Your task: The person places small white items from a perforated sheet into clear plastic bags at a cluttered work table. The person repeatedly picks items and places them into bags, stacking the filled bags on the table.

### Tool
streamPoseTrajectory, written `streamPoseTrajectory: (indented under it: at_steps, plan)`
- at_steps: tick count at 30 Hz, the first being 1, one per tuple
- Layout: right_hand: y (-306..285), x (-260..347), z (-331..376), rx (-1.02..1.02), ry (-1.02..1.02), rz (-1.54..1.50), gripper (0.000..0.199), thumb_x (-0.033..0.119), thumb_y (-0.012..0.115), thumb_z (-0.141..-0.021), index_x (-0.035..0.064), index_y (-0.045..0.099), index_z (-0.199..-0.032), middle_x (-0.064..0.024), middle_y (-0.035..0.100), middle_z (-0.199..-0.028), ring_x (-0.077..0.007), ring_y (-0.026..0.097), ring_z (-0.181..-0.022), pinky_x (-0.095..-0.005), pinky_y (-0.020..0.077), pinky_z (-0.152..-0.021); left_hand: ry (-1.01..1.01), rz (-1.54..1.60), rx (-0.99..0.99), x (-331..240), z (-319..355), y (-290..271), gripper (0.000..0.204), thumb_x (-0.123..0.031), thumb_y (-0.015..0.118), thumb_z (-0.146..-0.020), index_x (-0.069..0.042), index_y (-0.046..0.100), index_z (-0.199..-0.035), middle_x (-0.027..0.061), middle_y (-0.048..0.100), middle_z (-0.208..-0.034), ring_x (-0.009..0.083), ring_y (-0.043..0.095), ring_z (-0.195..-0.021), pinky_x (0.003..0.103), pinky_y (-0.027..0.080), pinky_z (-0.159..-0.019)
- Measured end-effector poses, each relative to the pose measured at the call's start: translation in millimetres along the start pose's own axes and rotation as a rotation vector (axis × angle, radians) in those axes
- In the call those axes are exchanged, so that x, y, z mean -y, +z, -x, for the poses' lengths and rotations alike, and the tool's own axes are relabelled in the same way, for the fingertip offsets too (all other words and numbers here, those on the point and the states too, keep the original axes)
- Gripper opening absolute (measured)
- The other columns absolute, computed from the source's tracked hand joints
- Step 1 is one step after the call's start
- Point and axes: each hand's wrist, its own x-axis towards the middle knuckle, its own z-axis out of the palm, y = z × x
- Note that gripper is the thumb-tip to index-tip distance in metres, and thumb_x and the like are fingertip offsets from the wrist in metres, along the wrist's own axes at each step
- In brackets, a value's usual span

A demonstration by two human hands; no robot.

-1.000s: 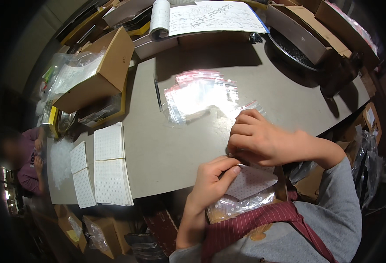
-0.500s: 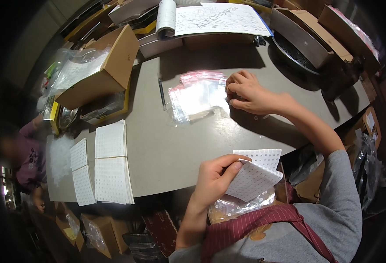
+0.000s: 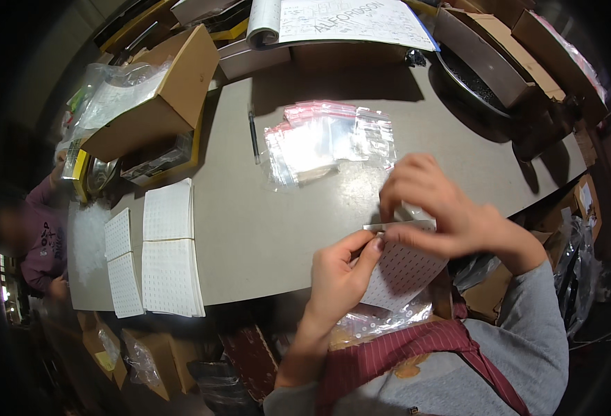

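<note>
My left hand [image 3: 345, 272] pinches the upper left corner of a white label sheet [image 3: 406, 272] printed with rows of small dark marks. Over the sheet's top edge is my right hand [image 3: 433, 201], its thumb reaching close to my left thumb; its fingers are curled but smeared, so their grip is unclear. Beyond my hands, small clear zip bags [image 3: 319, 142] with red strips lie overlapped on the table. A clear plastic bag of small round pieces [image 3: 381, 324] sits partly under the sheet, near my lap.
A dark pen [image 3: 254, 135] lies left of the bags. Banded sheet stacks [image 3: 170, 267] rest at the table's left. An open cardboard box [image 3: 156, 114] stands behind them. A notepad [image 3: 354, 24] and a dark round pan [image 3: 472, 83] are at the back. Another person [image 3: 45, 229] is at far left.
My right hand has come back from the zip bags to the label sheet's top edge. The sheet's folded upper part is now largely behind that hand. My left hand keeps its pinch.
</note>
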Motion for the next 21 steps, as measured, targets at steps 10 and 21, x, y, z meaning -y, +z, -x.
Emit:
streamPoseTrajectory:
  at_steps: [10, 21]
  plan:
    - [38.1, 6.4, 22.8, -0.211, -0.260, 0.443, 0.031, 0.010, 0.069, -0.066, 0.0049, 0.064, -0.096, -0.0093, 0.060, -0.101, -0.0290, 0.058, -0.112, -0.0525, 0.0344, -0.113, 0.000, -0.016, -0.003, -10.2, 2.1, -3.2, 0.022, -0.010, 0.061, -0.103, 0.007, 0.071, -0.113, 0.0029, 0.070, -0.087, 0.0066, 0.060, -0.081, 0.024, 0.050, -0.073]
    - [-18.6, -59.0, 31.1, 0.099, 0.520, 0.075, 0.016, 0.015, 0.071, -0.085, 0.0015, 0.067, -0.092, -0.0159, 0.065, -0.085, -0.0331, 0.061, -0.082, -0.0417, 0.0484, -0.075, 0.018, -0.010, -0.003, -15.9, 3.4, 2.3, 0.023, -0.011, 0.060, -0.103, 0.006, 0.074, -0.111, 0.0045, 0.073, -0.093, 0.0088, 0.063, -0.086, 0.024, 0.050, -0.078]
